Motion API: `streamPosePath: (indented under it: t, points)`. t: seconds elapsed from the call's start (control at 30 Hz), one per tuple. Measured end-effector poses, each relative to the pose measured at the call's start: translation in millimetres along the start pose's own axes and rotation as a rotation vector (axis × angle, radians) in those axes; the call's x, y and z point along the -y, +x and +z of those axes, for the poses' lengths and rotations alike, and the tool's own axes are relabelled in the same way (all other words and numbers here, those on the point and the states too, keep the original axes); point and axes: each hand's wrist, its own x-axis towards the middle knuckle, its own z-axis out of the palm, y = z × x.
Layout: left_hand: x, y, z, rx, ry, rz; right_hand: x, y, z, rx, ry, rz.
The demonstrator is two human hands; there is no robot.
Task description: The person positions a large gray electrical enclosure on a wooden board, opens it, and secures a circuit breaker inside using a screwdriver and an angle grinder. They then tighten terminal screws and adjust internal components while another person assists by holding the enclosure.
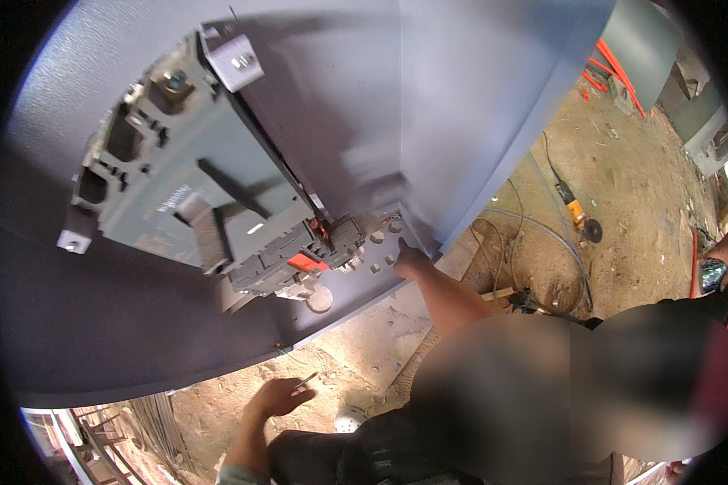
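My left hand [279,396] comes up from the lower edge out of a grey sleeve. Its fingers pinch a thin pale stick [306,380], too small to identify. Above it stands a large grey metal enclosure [477,105]. Inside, a grey circuit-breaker-like device [210,186] has a black lever and a red part on its front. Another person's hand [411,263] reaches in from the right, a finger extended toward several holes [384,259] in the enclosure's panel. A round opening [319,299] lies left of them. My right hand does not show.
An angle grinder [573,206] lies on the dirt floor at right, with cables [578,267] nearby. Orange tubing [621,77] lies farther back. Blurred areas and dark clothing [364,444] of people nearby fill the lower right. A white round object [350,419] lies below.
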Motion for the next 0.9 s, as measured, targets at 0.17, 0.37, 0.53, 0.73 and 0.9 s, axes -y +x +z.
streamPosePath:
  t: [0.17,0.37,0.53,0.73,0.9]
  points:
    - [45.7,-47.7,9.9,-0.388,-0.236,-0.377,-23.1,53.0,-0.8,-0.128,-0.025,0.075]
    - [64.2,-95.9,64.4,-0.416,-0.408,-0.698,-17.1,79.8,0.6,-0.364,0.181,0.046]
    - [61.2,-81.9,72.6,-0.491,-0.694,-0.721,-43.6,125.3,31.1,-0.665,0.164,-0.049]
    - [43.3,-82.1,59.6,-0.542,-0.686,-0.715,-42.3,147.9,56.6,-0.845,0.548,0.087]
    - [54.5,-95.7,74.5,-0.593,-0.778,-0.742,-29.3,144.4,44.3,-0.780,0.407,0.207]
